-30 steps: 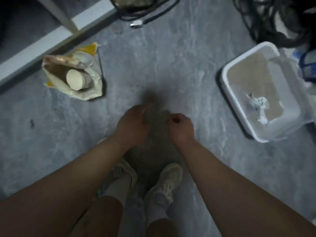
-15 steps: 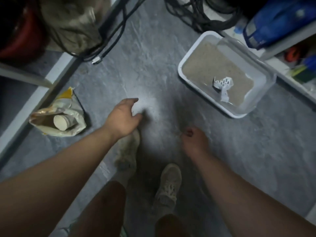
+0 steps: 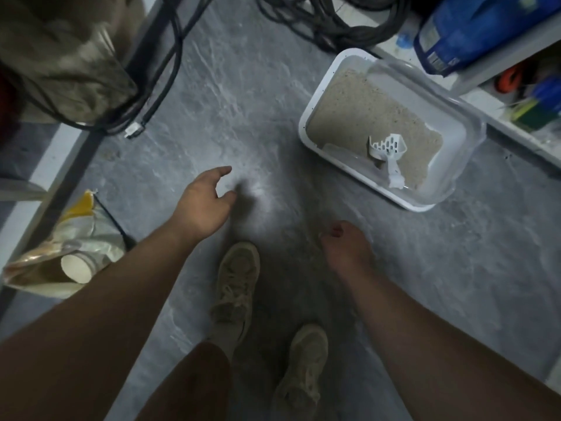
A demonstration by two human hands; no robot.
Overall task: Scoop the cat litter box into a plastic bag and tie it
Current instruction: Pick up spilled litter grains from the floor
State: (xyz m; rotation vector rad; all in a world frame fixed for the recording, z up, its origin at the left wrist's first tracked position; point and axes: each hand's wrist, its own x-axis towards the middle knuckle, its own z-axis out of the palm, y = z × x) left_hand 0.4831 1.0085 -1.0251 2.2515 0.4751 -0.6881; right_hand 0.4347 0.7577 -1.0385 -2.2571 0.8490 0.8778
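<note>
The white cat litter box [image 3: 306, 129] sits on the floor at the upper right, part filled with sandy litter. A white slotted scoop [image 3: 388, 150] lies in it near the front wall. My left hand [image 3: 203, 205] hovers over the floor left of the box, fingers relaxed and spread, holding nothing. My right hand [image 3: 346, 247] is lower and nearer my feet, its fingers curled tight as in a pinch. A thin dark plastic bag [image 3: 299, 262] seems to hang from it towards my shoes, but it is dim and hard to make out.
An open yellow-and-white sack [image 3: 76, 238] with a pale cup [image 3: 76, 268] inside lies at the left by a shelf edge. Black cables [image 3: 328, 22] coil at the top. A blue bag [image 3: 473, 28] rests on a shelf at the right. My shoes [image 3: 236, 287] stand below.
My hands, together on the dark bag a second ago, have parted. The left let go and opened. My view rose, and the litter box now sits nearer the centre.
</note>
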